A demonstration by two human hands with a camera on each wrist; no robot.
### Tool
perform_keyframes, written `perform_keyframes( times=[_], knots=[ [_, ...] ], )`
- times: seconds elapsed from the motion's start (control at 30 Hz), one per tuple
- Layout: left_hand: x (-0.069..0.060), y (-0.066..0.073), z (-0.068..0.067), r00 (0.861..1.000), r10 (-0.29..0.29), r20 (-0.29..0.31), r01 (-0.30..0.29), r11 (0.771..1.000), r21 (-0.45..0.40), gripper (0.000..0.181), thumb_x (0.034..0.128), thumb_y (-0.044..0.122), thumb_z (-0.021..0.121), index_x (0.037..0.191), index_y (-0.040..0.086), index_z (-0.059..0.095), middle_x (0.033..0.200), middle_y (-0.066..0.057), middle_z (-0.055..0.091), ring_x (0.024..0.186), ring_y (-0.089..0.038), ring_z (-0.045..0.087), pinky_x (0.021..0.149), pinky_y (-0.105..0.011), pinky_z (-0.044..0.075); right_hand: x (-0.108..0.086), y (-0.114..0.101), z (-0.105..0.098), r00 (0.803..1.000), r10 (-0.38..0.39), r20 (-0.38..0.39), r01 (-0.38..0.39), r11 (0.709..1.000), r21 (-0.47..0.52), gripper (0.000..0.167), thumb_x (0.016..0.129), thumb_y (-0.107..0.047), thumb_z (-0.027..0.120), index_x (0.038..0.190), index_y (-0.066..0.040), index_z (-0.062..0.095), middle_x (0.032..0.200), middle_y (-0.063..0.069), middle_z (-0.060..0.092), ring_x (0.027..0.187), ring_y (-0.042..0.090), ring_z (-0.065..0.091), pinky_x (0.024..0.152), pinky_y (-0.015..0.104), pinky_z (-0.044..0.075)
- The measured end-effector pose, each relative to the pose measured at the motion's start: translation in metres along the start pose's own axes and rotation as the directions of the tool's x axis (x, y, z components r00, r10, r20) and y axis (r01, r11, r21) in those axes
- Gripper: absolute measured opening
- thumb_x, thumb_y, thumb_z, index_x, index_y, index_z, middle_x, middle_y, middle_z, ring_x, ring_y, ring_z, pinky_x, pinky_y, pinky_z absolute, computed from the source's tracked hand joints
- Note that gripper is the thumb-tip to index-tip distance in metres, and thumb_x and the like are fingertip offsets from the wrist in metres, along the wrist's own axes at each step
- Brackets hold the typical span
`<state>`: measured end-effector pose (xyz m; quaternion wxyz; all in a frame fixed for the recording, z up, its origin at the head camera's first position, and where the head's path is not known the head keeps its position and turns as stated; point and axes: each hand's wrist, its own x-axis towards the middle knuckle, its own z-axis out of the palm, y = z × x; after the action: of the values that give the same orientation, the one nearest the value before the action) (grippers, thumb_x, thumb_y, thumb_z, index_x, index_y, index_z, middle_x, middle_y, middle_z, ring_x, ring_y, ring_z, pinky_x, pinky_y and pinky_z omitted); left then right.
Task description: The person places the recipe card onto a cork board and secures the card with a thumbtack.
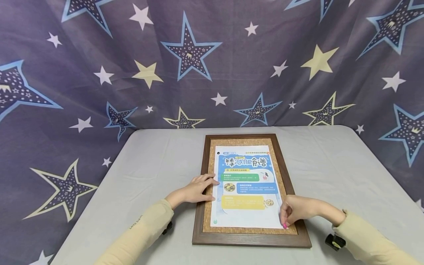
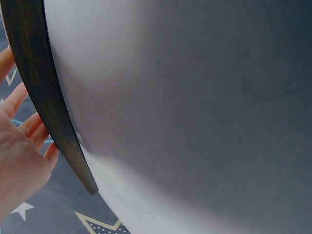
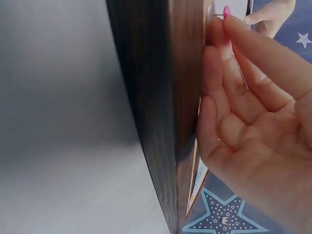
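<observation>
A printed paper poster (image 1: 243, 217) lies on a cork board (image 1: 240, 142) with a brown wooden frame (image 1: 251, 239). My right hand (image 1: 296, 209) pinches a pink push pin (image 1: 284, 226) between thumb and forefinger at the poster's lower right corner. In the right wrist view the pink push pin (image 3: 226, 11) shows its thin metal needle pointing toward the board. My left hand (image 1: 196, 189) rests across the left side of the frame, its fingertips on the poster's left edge. A black pin (image 1: 218, 153) sits at the poster's upper left corner, and a small reddish pin (image 1: 268, 153) at the upper right.
The board lies on a table with a light grey cloth (image 1: 159, 158). Behind the table hangs a dark purple curtain (image 1: 212, 73) printed with stars. A black wrist device (image 1: 335, 242) is under the right forearm.
</observation>
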<state>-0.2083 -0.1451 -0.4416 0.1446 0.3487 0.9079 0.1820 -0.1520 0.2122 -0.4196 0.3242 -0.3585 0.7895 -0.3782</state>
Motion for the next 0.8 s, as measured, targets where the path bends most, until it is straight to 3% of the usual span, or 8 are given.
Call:
perform_keyframes(
  times=[0.57,0.8],
  knots=[
    [0.0005,-0.0015,0.0007,1.0,0.004,-0.007,-0.004,1.0,0.0,0.049,0.084,0.035,0.058,0.126,0.013,0.045,0.141,-0.015,0.024,0.129,-0.034,0.02,0.101,-0.052,0.015,0.0017,-0.0029,0.0018,0.997,0.066,-0.042,-0.067,0.997,-0.024,0.01,0.067,0.007,0.064,0.067,-0.003,0.067,0.06,-0.005,0.062,0.052,-0.002,0.048,0.049,0.016,0.043],
    [0.0,-0.0008,0.0005,1.0,0.001,-0.002,-0.001,1.0,0.004,0.049,0.0842,0.035,0.058,0.126,0.014,0.044,0.141,-0.014,0.024,0.129,-0.034,0.02,0.101,-0.051,0.016,0.0012,-0.0021,0.0027,0.997,0.044,-0.059,-0.047,0.998,-0.052,0.007,0.068,0.003,0.067,0.066,-0.004,0.067,0.06,-0.006,0.062,0.051,-0.003,0.046,0.047,0.016,0.041]
  ],
)
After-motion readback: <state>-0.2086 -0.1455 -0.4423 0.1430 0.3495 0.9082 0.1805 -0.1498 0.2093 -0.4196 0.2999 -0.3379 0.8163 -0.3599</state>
